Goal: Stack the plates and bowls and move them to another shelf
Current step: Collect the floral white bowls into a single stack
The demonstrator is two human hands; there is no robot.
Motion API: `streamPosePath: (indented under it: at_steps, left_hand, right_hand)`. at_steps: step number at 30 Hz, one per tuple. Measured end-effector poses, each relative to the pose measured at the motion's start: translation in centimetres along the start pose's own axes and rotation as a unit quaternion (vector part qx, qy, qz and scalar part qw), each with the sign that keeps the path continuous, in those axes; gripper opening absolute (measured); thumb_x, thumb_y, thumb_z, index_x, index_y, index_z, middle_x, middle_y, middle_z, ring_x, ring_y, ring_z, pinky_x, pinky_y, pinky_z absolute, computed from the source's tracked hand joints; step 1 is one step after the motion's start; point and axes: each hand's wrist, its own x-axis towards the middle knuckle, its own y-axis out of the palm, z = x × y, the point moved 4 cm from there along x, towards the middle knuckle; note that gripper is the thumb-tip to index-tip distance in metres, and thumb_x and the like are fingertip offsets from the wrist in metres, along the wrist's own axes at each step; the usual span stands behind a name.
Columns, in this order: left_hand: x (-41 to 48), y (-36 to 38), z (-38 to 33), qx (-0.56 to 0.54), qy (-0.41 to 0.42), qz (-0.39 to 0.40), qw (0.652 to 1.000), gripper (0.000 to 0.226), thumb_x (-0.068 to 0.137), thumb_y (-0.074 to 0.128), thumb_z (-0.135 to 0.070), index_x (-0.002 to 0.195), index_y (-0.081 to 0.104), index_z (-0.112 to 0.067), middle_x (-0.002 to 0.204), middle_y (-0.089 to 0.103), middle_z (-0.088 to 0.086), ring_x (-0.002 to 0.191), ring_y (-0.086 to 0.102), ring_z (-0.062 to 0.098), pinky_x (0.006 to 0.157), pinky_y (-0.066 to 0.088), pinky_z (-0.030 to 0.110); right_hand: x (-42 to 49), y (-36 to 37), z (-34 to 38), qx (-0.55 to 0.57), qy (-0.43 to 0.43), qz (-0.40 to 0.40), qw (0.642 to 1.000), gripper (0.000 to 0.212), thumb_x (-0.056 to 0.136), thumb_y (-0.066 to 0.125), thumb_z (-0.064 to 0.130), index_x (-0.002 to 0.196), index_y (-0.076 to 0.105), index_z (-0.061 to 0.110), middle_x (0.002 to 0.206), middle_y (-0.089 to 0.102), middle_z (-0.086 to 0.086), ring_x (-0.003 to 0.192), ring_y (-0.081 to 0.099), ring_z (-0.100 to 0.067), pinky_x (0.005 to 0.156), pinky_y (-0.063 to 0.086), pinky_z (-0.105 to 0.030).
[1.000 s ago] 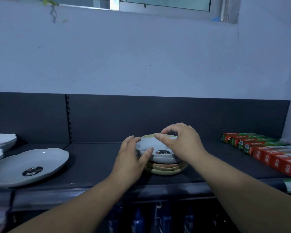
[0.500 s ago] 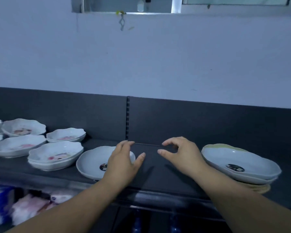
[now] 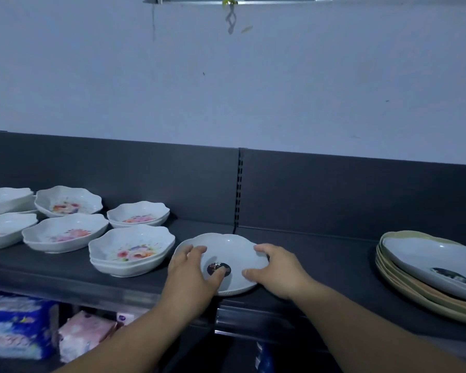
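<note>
A pale scalloped plate (image 3: 233, 250) with a dark round sticker lies on the dark shelf (image 3: 323, 267) near its front edge. My left hand (image 3: 190, 274) holds the plate's left rim, its thumb lying inside near the sticker. My right hand (image 3: 279, 270) holds the right rim, fingers curled over the edge. At the far right stands a stack of plates (image 3: 404, 292); its top plate (image 3: 425, 262) is pale with a sticker, and tan and greenish ones lie under it.
Left of the plate sit several white floral bowls, some doubled up: a near one (image 3: 131, 250), one behind it (image 3: 138, 214), and more further left (image 3: 65, 234). Wrapped packs (image 3: 14, 325) lie on the shelf below. An upright slotted post (image 3: 238, 189) divides the back panel.
My view and both hands have swung left, away from the stack of plates. The hands, empty half a second ago, now hold the single pale plate by its two sides.
</note>
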Motion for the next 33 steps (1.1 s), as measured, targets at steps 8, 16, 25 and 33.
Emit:
streamPosePath:
  at_steps: [8, 16, 25, 33]
  left_hand:
    - [-0.2, -0.3, -1.5, -0.044, 0.059, -0.024, 0.997, 0.066, 0.082, 0.068, -0.039, 0.14, 0.039, -0.023, 0.157, 0.012, -0.002, 0.145, 0.009, 0.015, 0.115, 0.013, 0.026]
    - [-0.8, 0.7, -6.6, -0.169, 0.087, -0.014, 0.982, 0.08, 0.075, 0.076, -0.038, 0.142, 0.033, -0.029, 0.158, -0.005, -0.008, 0.141, 0.02, 0.013, 0.099, 0.022, 0.017]
    - [-3.8, 4.5, -17.3, -0.249, 0.166, 0.045, 0.953, 0.078, 0.075, 0.073, -0.044, 0.141, 0.034, -0.035, 0.155, -0.001, -0.021, 0.133, 0.021, 0.0, 0.097, 0.022, 0.017]
    - [-5.5, 9.8, -25.6, -0.274, 0.197, 0.089, 0.937, 0.079, 0.074, 0.07, -0.052, 0.142, 0.034, -0.033, 0.155, 0.003, -0.019, 0.122, 0.021, -0.008, 0.096, 0.021, 0.015]
  right_hand:
    - [-0.9, -0.8, -1.2, 0.061, 0.032, -0.061, 0.996, 0.072, 0.074, 0.082, 0.026, 0.139, 0.051, 0.027, 0.139, 0.05, 0.006, 0.121, 0.052, -0.013, 0.093, 0.041, -0.021]
    - [-4.2, -6.8, -2.5, 0.079, 0.042, -0.163, 0.983, 0.067, 0.071, 0.082, 0.028, 0.133, 0.055, 0.032, 0.133, 0.054, 0.007, 0.121, 0.053, -0.013, 0.1, 0.044, -0.026]
    - [-9.1, -18.6, -5.3, 0.076, 0.041, -0.272, 0.958, 0.06, 0.072, 0.082, 0.034, 0.127, 0.059, 0.031, 0.126, 0.06, 0.005, 0.11, 0.059, -0.014, 0.096, 0.047, -0.029]
    - [-12.5, -27.0, -11.7, 0.047, 0.07, -0.305, 0.949, 0.057, 0.08, 0.071, 0.052, 0.13, 0.06, 0.028, 0.133, 0.059, 0.005, 0.117, 0.058, -0.014, 0.101, 0.048, -0.035]
